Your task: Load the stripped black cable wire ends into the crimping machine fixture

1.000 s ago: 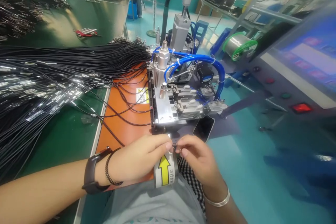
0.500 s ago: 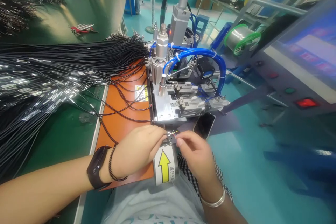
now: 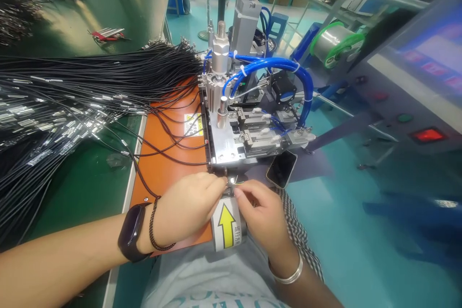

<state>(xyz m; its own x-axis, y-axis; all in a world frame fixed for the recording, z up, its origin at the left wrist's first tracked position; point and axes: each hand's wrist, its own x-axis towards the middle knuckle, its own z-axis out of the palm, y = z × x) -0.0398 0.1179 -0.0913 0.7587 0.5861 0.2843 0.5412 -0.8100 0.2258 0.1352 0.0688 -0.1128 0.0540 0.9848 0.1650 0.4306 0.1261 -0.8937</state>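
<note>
My left hand (image 3: 197, 202), a dark band on its wrist, is closed with its fingertips at the front of the machine. A black cable (image 3: 147, 184) runs beneath that wrist; its end is hidden by the hand. My right hand (image 3: 262, 207) pinches at a thin wire (image 3: 238, 183) just right of the left fingertips. Small light-coloured wire ends show between the two hands. They work over the metal fixture (image 3: 231, 191), above a white label with a yellow arrow (image 3: 226, 226). What the left fingers grip is largely covered.
The machine (image 3: 225, 144) with blue hoses (image 3: 277, 62) stands directly ahead. A phone (image 3: 282, 168) lies to its front right. Bundled black cables (image 3: 144, 70) with shiny ends spread over the left. A control panel (image 3: 415, 106) is at right, near a wire spool (image 3: 335, 45).
My right hand has moved slightly left, closer to my left fingertips. My left hand stays almost in place. The view has shifted a little.
</note>
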